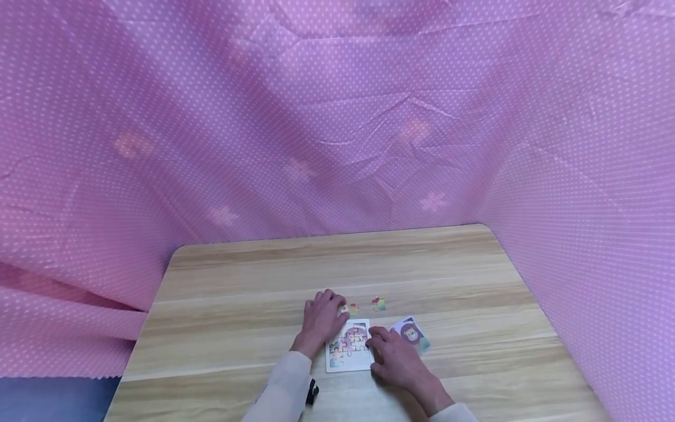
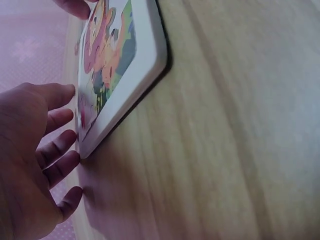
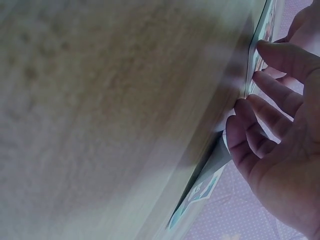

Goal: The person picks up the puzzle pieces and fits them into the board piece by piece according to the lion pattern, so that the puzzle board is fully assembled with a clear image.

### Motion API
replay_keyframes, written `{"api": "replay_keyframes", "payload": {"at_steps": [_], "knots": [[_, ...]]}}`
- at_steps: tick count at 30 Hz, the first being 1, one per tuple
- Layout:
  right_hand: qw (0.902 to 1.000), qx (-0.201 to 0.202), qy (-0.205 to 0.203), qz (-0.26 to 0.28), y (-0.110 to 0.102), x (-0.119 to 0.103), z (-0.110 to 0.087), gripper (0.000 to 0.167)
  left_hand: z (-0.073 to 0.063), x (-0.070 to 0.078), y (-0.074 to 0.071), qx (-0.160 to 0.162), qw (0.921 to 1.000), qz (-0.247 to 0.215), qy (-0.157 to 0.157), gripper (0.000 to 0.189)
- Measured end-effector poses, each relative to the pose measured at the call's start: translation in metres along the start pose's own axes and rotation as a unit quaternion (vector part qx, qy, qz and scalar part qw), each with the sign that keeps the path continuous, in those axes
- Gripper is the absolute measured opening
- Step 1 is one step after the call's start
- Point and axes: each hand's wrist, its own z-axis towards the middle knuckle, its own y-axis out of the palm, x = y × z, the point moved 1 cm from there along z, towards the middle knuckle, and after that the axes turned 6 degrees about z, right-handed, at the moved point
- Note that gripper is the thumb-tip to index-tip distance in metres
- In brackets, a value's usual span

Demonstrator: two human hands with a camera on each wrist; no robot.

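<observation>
A white-framed jigsaw puzzle (image 1: 348, 368) lies flat, partly filled with interlocking pieces; bare white shows at its lower right. My left hand (image 1: 319, 319) is at the frame's upper left corner, its fingers loosely bent. In the left wrist view, those fingertips (image 2: 69, 90) are right at the frame's edge. My right hand (image 1: 398, 357) is at the opposite side, fingertips along the right edge. Thumb and fingers (image 3: 277, 95) are loosely bent there in the right wrist view. Loose puzzle pieces (image 1: 354, 308) lie just beyond the frame, beside the left fingers.
A lion picture card (image 1: 411, 334) lies to the right, partly under the right hand in the head view. Farther back is another loose piece or small cluster (image 1: 378, 303). Pink dotted cloth (image 1: 337, 146) hangs around the wooden table (image 1: 221, 328). Something black (image 1: 312, 391) shows by the left sleeve.
</observation>
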Motion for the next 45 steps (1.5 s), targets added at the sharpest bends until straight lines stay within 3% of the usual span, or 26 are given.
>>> {"api": "replay_keyframes", "payload": {"at_steps": [15,30,39,45], "knots": [[0.9995,0.031,0.011,0.003,0.010,0.001,0.041,0.046,0.043,-0.026,0.000,0.002,0.9998,-0.012,0.014,0.028],[0.9995,0.023,0.020,0.010,0.009,0.004,0.042,0.046,0.044,-0.029,0.005,0.019,0.9981,-0.057,0.014,0.018],[0.9993,0.028,0.023,0.013,0.010,-0.001,0.036,0.047,0.033,-0.029,0.001,0.014,0.9963,-0.085,0.001,0.008],[0.9991,0.032,0.021,0.019,0.009,-0.006,0.031,0.046,0.023,-0.030,-0.005,0.047,0.9931,-0.106,0.015,0.008]]}}
